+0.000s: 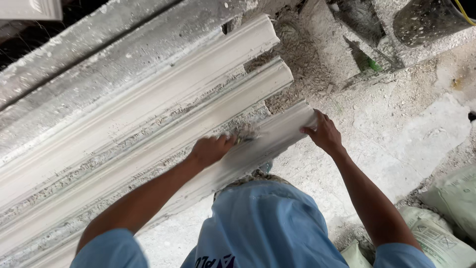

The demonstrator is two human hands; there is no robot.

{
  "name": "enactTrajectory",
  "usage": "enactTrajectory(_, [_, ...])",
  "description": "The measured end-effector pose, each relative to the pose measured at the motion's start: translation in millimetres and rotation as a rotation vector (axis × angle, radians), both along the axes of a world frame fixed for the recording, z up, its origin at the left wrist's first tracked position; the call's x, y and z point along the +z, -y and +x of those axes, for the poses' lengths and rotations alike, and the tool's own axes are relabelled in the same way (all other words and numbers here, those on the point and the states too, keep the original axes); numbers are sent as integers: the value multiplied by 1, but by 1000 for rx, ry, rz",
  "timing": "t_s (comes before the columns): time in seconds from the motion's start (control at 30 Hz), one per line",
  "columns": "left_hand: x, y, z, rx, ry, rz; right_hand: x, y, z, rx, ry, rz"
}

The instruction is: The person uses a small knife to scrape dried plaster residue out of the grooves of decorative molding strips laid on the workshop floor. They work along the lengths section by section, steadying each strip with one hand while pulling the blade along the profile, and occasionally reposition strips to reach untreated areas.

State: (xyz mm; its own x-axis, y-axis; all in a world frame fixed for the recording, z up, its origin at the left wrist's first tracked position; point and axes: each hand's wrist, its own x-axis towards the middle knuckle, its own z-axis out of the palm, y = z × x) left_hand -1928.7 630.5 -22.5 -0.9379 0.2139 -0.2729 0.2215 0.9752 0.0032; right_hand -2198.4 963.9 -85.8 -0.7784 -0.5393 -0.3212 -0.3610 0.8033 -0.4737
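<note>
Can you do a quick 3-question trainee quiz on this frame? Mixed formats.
1. True or false: the right hand grips the end of the nearest white moulding strip.
2. What does the left hand press on the strip? A) a small scraping tool B) a hammer C) a paint roller
3. Fill in: the filled sacks lie at the lower ____ of the view.

Key: 1 true; 2 A; 3 right.
</note>
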Motion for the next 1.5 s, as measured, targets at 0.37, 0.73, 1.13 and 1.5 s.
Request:
enactTrajectory(0.37, [28, 4, 23, 80, 142, 96, -12, -7, -5, 29, -17, -103])
enactTrajectory(0.73, [2, -3, -3, 51, 5, 89, -29, -16, 6, 58, -37, -236])
enactTrajectory(1.13, [-21, -42, -60, 88, -129, 142, -24, -11, 2, 91, 14, -185])
enactTrajectory(1.5, [-25, -80, -136, 66, -176, 134, -21, -12, 11, 53, -23, -262])
